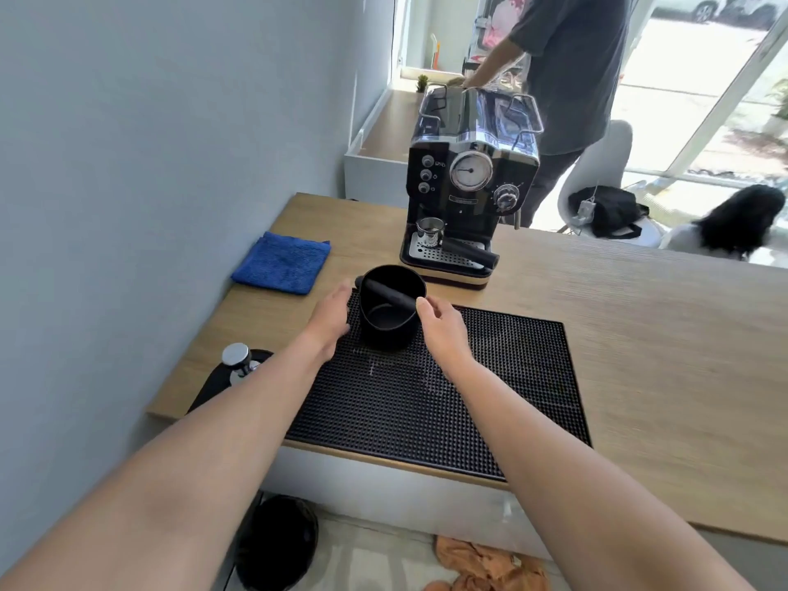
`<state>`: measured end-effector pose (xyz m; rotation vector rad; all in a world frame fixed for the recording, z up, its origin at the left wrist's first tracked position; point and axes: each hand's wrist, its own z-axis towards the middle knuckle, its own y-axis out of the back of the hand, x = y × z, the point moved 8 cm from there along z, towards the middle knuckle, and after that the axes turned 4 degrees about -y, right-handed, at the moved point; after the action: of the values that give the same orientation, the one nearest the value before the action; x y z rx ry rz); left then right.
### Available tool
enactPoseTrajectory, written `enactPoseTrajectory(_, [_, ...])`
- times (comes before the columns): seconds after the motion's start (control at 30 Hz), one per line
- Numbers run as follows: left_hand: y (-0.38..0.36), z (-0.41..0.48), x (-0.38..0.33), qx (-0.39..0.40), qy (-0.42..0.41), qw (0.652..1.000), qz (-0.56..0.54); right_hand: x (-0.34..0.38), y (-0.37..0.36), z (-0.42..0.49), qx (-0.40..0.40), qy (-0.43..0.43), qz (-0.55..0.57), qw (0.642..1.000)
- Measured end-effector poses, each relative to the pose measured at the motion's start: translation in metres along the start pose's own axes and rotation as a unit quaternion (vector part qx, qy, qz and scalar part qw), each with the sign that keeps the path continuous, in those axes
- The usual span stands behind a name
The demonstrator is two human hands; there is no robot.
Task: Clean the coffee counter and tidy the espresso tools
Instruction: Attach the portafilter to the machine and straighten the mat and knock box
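Note:
A black knock box (389, 311) with a bar across its mouth stands on the far left corner of the black rubber bar mat (490, 377). My left hand (330, 319) rests against its left side and my right hand (441, 326) touches its right rim; both hold it between them. A portafilter (452, 243) lies on the drip tray of the black espresso machine (469, 181) behind. A folded blue cloth (282, 263) lies at the left by the wall. A chrome tamper (239, 362) stands on a black pad at the counter's near left corner.
The wooden counter (661, 334) stretches to the right. A person in a dark shirt stands behind the machine, another sits at the far right. On the floor below are a black bin (277, 543) and an orange cloth (486, 565).

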<state>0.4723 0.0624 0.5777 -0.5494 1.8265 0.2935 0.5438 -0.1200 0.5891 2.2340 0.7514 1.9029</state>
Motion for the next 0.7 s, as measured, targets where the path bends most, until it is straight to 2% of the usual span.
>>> enactPoseTrajectory(0.17, [-0.008, 0.010, -0.007, 0.046, -0.010, 0.999, 0.010, 0.003, -0.005, -0.003, -0.026, -0.008, -0.020, 0.999])
enactPoseTrajectory(0.4, [-0.022, 0.010, -0.011, 0.017, -0.032, 0.999, 0.002, 0.001, 0.017, -0.001, -0.053, -0.010, -0.054, 0.997])
enactPoseTrajectory(0.57, [-0.075, -0.002, -0.005, 0.066, -0.033, 0.997, -0.004, -0.009, 0.072, 0.001, -0.100, 0.001, -0.077, 0.992])
enactPoseTrajectory(0.7, [-0.135, -0.013, 0.003, 0.126, -0.034, 0.991, 0.013, -0.030, 0.137, 0.007, -0.158, -0.022, -0.086, 0.983])
